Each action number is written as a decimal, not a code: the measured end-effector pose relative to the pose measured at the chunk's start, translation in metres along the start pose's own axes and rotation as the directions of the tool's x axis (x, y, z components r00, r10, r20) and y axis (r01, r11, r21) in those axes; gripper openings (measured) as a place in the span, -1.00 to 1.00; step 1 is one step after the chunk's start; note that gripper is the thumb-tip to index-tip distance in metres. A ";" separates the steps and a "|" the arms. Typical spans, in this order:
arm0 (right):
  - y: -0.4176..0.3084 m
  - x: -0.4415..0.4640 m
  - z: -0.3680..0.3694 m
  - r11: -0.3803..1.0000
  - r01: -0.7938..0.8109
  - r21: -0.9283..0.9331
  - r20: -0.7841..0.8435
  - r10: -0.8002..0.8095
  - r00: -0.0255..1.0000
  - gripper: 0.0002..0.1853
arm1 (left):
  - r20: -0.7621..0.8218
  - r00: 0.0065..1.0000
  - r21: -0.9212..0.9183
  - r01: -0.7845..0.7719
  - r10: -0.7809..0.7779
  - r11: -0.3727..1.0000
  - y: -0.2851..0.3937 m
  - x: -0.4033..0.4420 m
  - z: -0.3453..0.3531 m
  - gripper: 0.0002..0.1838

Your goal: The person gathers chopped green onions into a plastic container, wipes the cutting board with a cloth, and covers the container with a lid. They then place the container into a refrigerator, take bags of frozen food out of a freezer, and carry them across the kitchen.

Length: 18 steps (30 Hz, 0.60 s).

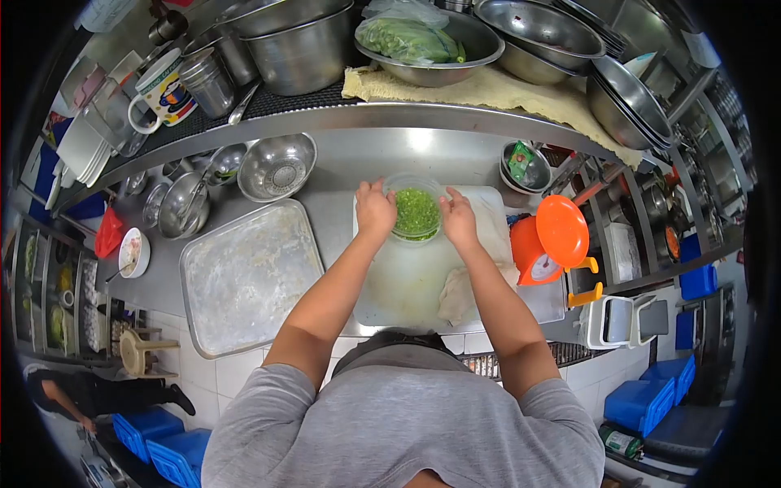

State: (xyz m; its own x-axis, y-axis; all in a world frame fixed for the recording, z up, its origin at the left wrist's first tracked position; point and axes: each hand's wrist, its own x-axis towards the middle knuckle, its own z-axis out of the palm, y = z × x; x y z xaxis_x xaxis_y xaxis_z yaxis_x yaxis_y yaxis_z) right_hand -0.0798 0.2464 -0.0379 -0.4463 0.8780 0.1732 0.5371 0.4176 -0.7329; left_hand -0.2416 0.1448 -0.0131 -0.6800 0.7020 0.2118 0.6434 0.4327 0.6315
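Note:
A round clear plastic container [416,230] of finely chopped greens [416,210] sits on the white cutting board [390,285]. My left hand [376,209] grips its left side, fingers curled near the rim. On the opposite side, my right hand [458,216] holds the container with its fingertips at the edge. A crumpled pale cloth [458,297] lies on the board below my right forearm.
To the left is a worn metal tray [248,276], with steel bowls [278,167] behind it. An orange kitchen scale [537,252] stands right of the board. Overhead, a shelf [455,119] carries pots and bowls. Another person [89,396] is at the lower left.

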 end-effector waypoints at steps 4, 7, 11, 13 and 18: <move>0.001 0.000 0.011 0.990 0.098 -0.099 -0.047 -0.103 0.994 -0.60 | 0.185 0.983 0.035 -0.003 -0.003 0.999 -0.004 -0.002 -0.004 -0.52; -0.002 -0.004 0.011 0.986 0.073 -0.149 0.013 -0.072 0.997 -0.61 | 0.204 0.978 0.076 0.025 -0.040 0.997 -0.003 -0.007 0.002 -0.48; -0.023 -0.009 0.013 0.967 -0.042 -0.250 0.000 0.044 0.999 -0.61 | 0.223 0.974 0.148 -0.006 -0.028 0.989 -0.005 -0.011 0.007 -0.46; -0.017 0.004 0.016 0.942 -0.067 -0.329 0.049 0.088 0.995 -0.61 | 0.262 0.965 0.231 -0.047 -0.016 0.972 -0.005 -0.001 0.008 -0.44; -0.017 -0.022 -0.034 0.999 -0.030 -0.027 -0.017 0.029 0.999 -0.47 | 0.128 0.989 -0.064 0.079 -0.071 0.995 -0.040 0.009 0.009 -0.39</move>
State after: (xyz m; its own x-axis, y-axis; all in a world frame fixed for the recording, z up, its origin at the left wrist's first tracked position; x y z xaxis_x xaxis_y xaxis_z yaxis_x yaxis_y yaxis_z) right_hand -0.0547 0.2280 -0.0071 -0.4183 0.8936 0.1626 0.5692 0.3974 -0.7198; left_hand -0.2703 0.1391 -0.0425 -0.6730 0.7363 0.0694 0.5636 0.4499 0.6928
